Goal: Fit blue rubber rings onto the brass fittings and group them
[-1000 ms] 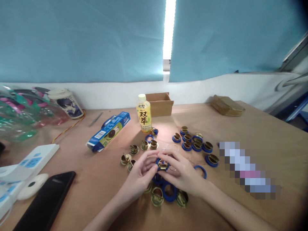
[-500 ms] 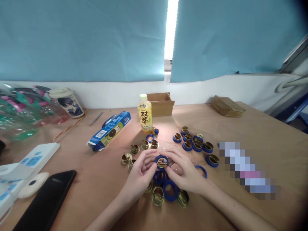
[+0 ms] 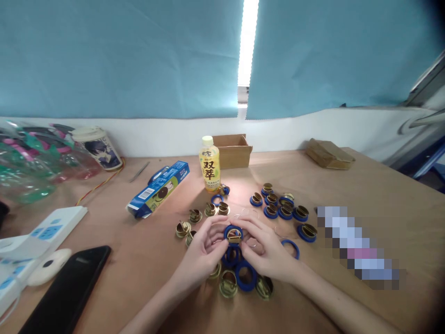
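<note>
Fingers point(image 3: 225, 242) of both hands clamped around the blue-rimmed gold piece point(image 3: 233, 235), between their tips.

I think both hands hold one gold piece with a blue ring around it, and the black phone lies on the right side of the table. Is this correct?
Not the phone's side: the head view shows the black phone on the left side of the table. The left hand and right hand do hold one gold piece with a blue ring around it.
</note>
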`<move>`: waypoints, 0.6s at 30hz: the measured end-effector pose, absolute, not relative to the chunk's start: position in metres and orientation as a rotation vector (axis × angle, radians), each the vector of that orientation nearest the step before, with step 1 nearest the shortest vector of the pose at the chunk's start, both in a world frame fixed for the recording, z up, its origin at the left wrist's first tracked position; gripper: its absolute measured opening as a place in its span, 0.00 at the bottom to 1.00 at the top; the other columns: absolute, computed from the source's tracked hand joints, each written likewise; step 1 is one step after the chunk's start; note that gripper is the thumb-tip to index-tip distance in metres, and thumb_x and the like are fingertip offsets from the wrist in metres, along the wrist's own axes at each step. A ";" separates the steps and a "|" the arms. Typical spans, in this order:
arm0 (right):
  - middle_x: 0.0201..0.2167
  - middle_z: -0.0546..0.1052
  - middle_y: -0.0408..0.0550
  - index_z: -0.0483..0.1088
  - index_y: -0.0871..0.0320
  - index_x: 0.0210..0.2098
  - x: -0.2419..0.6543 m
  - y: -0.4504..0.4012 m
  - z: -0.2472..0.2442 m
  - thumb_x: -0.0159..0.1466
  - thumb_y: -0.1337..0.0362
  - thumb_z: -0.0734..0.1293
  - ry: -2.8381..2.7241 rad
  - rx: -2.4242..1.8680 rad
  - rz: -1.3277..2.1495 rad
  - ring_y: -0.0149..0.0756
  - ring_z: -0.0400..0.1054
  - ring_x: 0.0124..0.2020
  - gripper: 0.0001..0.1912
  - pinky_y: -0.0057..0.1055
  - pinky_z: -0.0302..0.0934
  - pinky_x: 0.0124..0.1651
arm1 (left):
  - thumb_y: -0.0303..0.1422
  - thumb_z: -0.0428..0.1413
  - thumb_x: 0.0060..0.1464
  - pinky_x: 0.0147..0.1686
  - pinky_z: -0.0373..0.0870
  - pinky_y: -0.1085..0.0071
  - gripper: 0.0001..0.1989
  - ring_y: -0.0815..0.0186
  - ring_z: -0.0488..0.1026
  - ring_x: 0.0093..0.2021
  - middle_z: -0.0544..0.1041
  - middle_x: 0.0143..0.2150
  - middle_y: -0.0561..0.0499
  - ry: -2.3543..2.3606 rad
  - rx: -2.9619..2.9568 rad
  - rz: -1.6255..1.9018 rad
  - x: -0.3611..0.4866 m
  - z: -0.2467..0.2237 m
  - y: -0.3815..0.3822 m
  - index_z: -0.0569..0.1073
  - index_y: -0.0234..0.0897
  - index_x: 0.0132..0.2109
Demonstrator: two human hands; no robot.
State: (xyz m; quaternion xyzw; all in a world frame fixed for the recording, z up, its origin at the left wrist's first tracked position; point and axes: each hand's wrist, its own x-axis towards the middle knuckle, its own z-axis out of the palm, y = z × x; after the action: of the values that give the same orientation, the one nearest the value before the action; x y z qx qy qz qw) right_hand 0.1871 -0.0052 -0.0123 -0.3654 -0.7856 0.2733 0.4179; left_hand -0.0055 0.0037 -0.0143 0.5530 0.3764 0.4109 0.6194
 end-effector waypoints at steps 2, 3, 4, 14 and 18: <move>0.56 0.71 0.50 0.65 0.50 0.59 0.187 -0.006 -0.013 0.59 0.77 0.62 -1.967 -0.916 0.685 0.41 0.67 0.57 0.30 0.40 0.63 0.59 | 0.28 0.59 0.56 0.49 0.71 0.67 0.19 0.61 0.75 0.51 0.75 0.54 0.44 0.883 1.275 0.904 -0.006 -0.013 0.003 0.66 0.40 0.54; 0.55 0.71 0.49 0.65 0.50 0.59 0.187 -0.006 -0.013 0.59 0.77 0.62 -1.964 -0.916 0.682 0.41 0.67 0.56 0.30 0.40 0.64 0.59 | 0.27 0.59 0.56 0.49 0.71 0.68 0.20 0.61 0.74 0.52 0.75 0.54 0.44 0.884 1.277 0.894 -0.006 -0.012 0.002 0.66 0.40 0.54; 0.55 0.71 0.49 0.65 0.50 0.59 0.187 -0.006 -0.013 0.60 0.77 0.62 -1.963 -0.919 0.680 0.41 0.67 0.56 0.30 0.39 0.64 0.59 | 0.27 0.59 0.56 0.49 0.71 0.68 0.20 0.61 0.74 0.52 0.75 0.54 0.44 0.885 1.279 0.890 -0.006 -0.011 0.002 0.66 0.41 0.55; 0.53 0.71 0.50 0.64 0.50 0.60 0.184 -0.008 -0.013 0.62 0.77 0.61 -1.930 -0.961 0.744 0.42 0.68 0.54 0.29 0.40 0.67 0.55 | 0.25 0.57 0.58 0.50 0.71 0.69 0.19 0.61 0.73 0.55 0.74 0.54 0.46 0.844 1.290 0.933 -0.006 -0.017 0.004 0.66 0.42 0.55; 0.53 0.70 0.50 0.64 0.50 0.60 0.183 -0.008 -0.012 0.62 0.78 0.61 -1.921 -0.950 0.759 0.41 0.69 0.52 0.29 0.37 0.68 0.51 | 0.24 0.56 0.58 0.51 0.71 0.68 0.18 0.62 0.73 0.53 0.74 0.53 0.46 0.832 1.302 0.942 -0.005 -0.018 0.003 0.66 0.42 0.54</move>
State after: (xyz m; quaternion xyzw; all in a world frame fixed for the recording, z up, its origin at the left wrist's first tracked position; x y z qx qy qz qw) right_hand 0.1833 -0.0077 -0.0125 -0.3792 -0.7664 0.3031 0.4206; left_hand -0.0052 0.0029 -0.0182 0.5657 0.3616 0.4094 0.6178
